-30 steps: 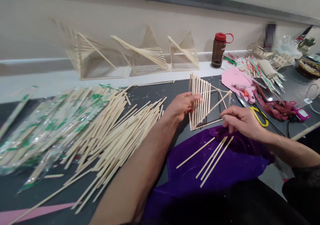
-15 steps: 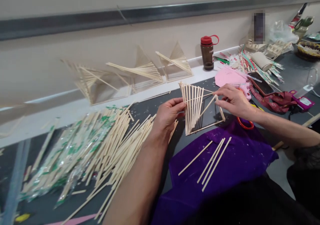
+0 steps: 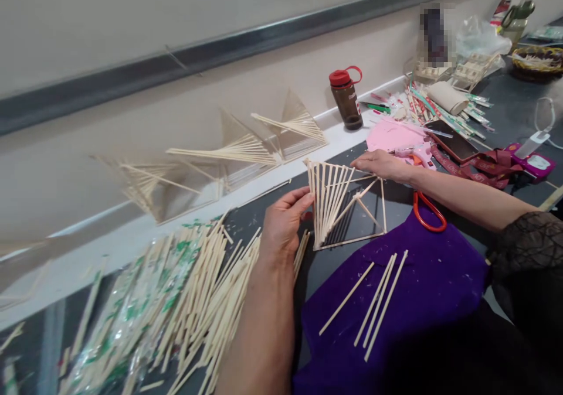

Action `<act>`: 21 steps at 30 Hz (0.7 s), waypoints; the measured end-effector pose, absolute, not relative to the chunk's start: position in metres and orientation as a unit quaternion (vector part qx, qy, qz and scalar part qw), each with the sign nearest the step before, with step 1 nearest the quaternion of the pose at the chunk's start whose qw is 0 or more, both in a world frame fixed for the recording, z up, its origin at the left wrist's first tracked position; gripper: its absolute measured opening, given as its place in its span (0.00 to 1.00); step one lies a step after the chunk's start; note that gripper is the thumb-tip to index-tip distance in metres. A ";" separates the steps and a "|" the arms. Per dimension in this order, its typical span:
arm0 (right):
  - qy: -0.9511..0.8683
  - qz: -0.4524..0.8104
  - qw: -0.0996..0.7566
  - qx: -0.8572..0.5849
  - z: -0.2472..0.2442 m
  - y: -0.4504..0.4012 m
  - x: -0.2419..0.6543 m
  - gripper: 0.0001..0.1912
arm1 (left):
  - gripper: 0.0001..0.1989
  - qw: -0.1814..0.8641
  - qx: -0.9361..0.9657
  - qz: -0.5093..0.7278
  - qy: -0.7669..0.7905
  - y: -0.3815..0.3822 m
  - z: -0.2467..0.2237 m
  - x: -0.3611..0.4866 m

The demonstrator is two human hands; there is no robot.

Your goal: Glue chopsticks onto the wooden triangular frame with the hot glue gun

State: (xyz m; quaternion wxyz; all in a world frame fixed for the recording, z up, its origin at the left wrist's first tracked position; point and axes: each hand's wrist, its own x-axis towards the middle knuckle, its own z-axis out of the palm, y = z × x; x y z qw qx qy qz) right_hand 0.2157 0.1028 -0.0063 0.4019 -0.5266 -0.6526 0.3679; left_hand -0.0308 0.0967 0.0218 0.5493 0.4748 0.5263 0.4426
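My left hand (image 3: 288, 216) pinches the left edge of a small wooden stick frame (image 3: 336, 193), which has a fan of slanting sticks on its left side and a triangular brace on its right. My right hand (image 3: 382, 165) reaches over the frame's far top edge. Its fingers stretch leftward, close to the top of the fan; its thumb is hidden, and I cannot tell whether it touches the sticks. Several loose sticks (image 3: 382, 304) lie on a purple cloth (image 3: 338, 295) in front of the frame. Red-handled scissors (image 3: 428, 219) lie by the cloth, below my right forearm.
Piles of bare sticks (image 3: 220, 307) and plastic-wrapped sticks (image 3: 141, 301) cover the left of the table. Finished-looking stick frames (image 3: 237, 149) line the wall ledge beside a red-capped bottle (image 3: 347, 102). A pink glue gun (image 3: 417, 153), a phone (image 3: 451, 140) and a basket (image 3: 536, 70) sit to the right.
My right hand has let go of the brace's peak and moved left along the far top edge, fingers now straighter. My left hand still holds the frame. The view has tilted and shifted right.
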 end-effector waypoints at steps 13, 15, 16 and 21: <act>-0.589 0.527 0.407 -0.458 -0.027 0.116 0.211 0.12 | 0.23 0.565 0.451 0.430 0.541 0.097 0.014 -0.036; -0.580 0.536 0.417 -0.450 -0.028 0.117 0.210 0.12 | 0.22 0.564 0.453 0.429 0.541 0.097 0.014 -0.036; -0.576 0.539 0.422 -0.448 -0.028 0.117 0.209 0.12 | 0.22 0.565 0.452 0.429 0.541 0.097 0.015 -0.035; -0.569 0.535 0.431 -0.452 -0.024 0.114 0.206 0.12 | 0.23 0.568 0.449 0.428 0.541 0.095 0.016 -0.035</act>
